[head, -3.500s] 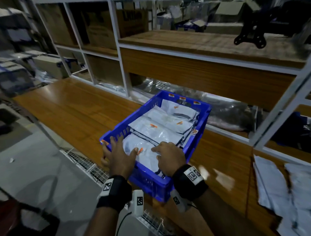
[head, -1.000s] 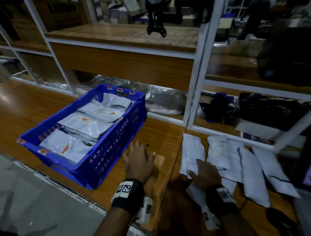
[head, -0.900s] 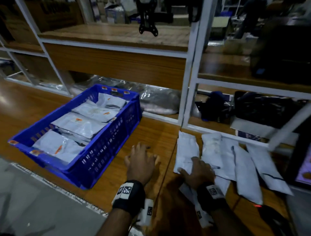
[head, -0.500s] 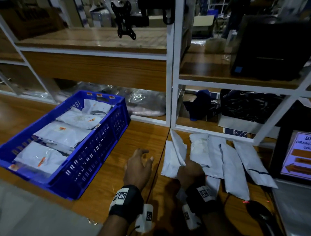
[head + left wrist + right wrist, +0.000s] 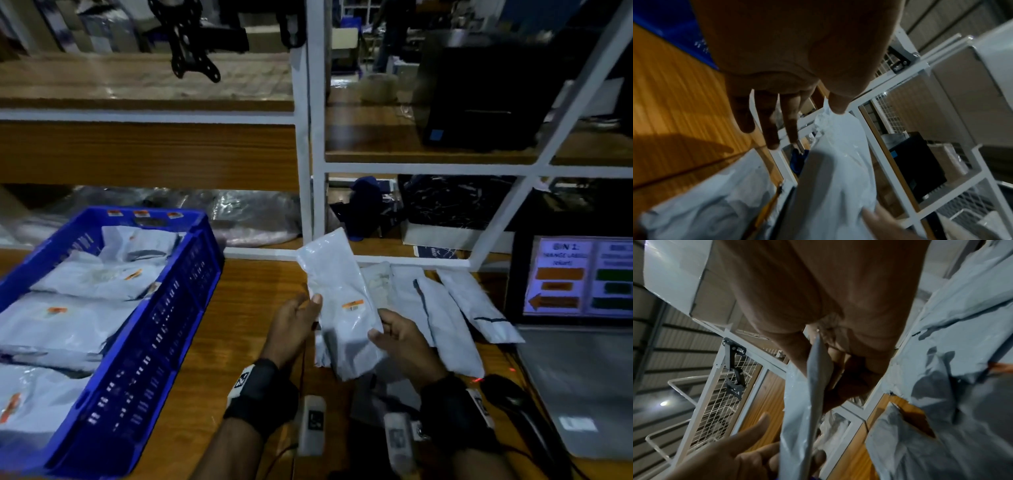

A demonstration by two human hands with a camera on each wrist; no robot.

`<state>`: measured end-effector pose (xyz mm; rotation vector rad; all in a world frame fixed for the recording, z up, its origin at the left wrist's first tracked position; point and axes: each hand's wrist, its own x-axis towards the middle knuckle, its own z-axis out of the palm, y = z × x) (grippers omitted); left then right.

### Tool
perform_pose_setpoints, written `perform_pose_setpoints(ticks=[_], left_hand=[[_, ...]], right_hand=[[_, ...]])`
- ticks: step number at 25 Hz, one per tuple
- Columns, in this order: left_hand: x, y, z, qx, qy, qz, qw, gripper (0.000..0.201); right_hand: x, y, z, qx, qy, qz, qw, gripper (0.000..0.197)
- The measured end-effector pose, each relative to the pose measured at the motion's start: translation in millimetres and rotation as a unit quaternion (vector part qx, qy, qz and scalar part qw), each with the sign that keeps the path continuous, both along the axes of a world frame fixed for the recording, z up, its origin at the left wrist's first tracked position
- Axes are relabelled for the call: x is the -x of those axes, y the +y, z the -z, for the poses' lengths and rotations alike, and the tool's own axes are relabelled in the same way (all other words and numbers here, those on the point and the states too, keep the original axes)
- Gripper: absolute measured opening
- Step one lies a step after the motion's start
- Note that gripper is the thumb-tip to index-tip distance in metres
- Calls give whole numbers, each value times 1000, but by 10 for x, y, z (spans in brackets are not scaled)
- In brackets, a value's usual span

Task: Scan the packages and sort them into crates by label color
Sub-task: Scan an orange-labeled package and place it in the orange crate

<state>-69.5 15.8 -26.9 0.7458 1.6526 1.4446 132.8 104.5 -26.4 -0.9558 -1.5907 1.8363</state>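
Observation:
A white poly package with an orange label is held upright above the wooden table. My right hand pinches its lower right edge; in the right wrist view the package is seen edge-on between thumb and curled fingers. My left hand is at the package's left edge, with the thumb touching it and the fingers straight behind it. A blue crate on the left holds several white packages with orange labels. Several more white packages lie on the table to the right.
A black handheld scanner with a red light lies at the lower right. A screen at the far right shows bin colour panels. White shelf uprights and wooden shelves stand behind the table.
My right hand has lifted one package off the pile and turned its orange label up. My left hand has left the table and come up to the package's edge. The view has panned right.

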Motion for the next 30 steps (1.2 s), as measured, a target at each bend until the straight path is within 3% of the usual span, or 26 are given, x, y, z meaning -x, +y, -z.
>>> perform_pose_setpoints(ticks=[3,6,8,10,12,14,19,23,25,27,30], left_hand=[[-71,70,18,-24,-61,60,996,31],[-178,194,213,-37,-80,61,994,30],[-310,244,263,-39,-97,58,993,30],[-467,296,250,-44,-105,65,991,31],[-595,383,247,-55,-96,63,992,31],[-743,466,221,-64,-83,55,993,32],[-1250,568,207,-67,-45,42,996,28],[-1511,593,249,-71,-15,14,997,50],[-1642,601,217,-71,-15,4,997,36],[-1755,611,202,-69,-11,-10,998,22],[-1916,619,222,-65,-10,-22,998,25]], right_hand=[[-145,-127,25,-22,-27,31,999,20],[-401,-131,193,-72,-131,142,978,15],[-722,-107,291,-132,-265,242,924,15],[-1118,-120,347,-190,-417,302,836,30],[-1484,-146,357,-180,-566,294,749,39],[-1780,-154,389,-134,-645,240,713,39],[-2225,-61,481,-112,-594,153,781,10],[-2415,-10,385,-51,-442,139,885,9],[-2465,21,226,-34,-354,174,918,13],[-2468,58,77,-45,-292,212,931,25],[-2390,38,-123,-20,-220,193,956,40]])
